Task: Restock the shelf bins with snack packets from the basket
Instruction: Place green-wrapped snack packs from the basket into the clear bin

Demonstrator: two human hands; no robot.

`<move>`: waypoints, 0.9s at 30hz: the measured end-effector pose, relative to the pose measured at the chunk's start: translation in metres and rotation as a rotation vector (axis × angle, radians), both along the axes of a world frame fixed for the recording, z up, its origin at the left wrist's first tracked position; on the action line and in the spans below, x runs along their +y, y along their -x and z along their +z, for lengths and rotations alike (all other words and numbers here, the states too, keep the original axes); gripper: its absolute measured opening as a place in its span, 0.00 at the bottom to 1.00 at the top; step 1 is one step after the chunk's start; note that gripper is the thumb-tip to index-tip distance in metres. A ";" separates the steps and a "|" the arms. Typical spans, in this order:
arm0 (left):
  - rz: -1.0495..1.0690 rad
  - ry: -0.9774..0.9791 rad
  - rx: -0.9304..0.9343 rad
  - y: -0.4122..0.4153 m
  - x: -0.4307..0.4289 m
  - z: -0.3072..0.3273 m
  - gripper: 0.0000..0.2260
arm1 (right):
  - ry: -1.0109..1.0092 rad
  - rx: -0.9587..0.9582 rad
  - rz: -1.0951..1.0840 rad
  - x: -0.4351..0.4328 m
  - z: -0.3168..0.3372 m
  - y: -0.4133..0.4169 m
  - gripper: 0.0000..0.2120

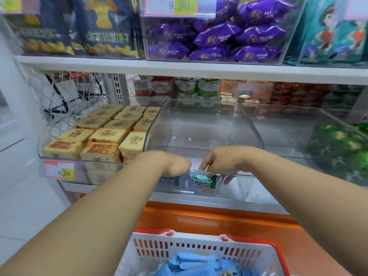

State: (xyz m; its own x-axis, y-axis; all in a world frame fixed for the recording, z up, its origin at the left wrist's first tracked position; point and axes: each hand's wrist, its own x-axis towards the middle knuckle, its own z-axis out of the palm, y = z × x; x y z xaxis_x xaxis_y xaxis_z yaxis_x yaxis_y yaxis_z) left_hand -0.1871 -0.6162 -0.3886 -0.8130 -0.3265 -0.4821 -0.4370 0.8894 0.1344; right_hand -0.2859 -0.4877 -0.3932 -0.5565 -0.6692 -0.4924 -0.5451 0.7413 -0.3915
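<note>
My right hand (221,162) reached over the front rim of the clear plastic shelf bin (157,120), and its grip was closed to a pinch on the top edge of a teal-and-white foil snack packet (205,181). The packet stood upright just inside the bin's front wall. My left hand (173,164) hung over the same rim beside the right. Its fingers curled down out of sight, so I could not tell whether that grip held anything. A second teal-and-white packet (167,181) showed through the wall right beneath it.

Beyond both grips the bin's floor lay bare up to its curved back wall. To the left of my left grip sat a neighbouring bin of square yellow biscuit packs (103,136) stacked in rows, with a red-bordered price tag (59,169) on its front. Well to the right of my right grip lay blurred dark green packets (338,148) in another clear bin. Above and beyond my hands ran a white shelf board (179,67). It carried shiny purple wrapped sweets (219,36), with dark blue bags (79,26) to their left and teal bags (334,30) to their right.

Below my forearms, nearer to me than either grip, stood the red-and-white slotted plastic basket (199,248) with light blue packets (195,263) inside. Between it and the bin ran an orange ledge (219,218). White floor tiles (20,196) spread far off to the left.
</note>
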 end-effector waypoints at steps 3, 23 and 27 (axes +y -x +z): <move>-0.012 0.014 0.036 -0.001 0.000 -0.002 0.23 | 0.057 -0.004 0.003 -0.002 -0.003 0.000 0.12; -0.127 0.029 0.274 -0.029 -0.009 -0.002 0.17 | 0.084 -0.111 -0.053 -0.006 -0.006 -0.011 0.16; -0.130 0.040 0.293 -0.028 -0.009 -0.003 0.16 | 0.088 -0.108 -0.034 -0.008 -0.005 -0.012 0.16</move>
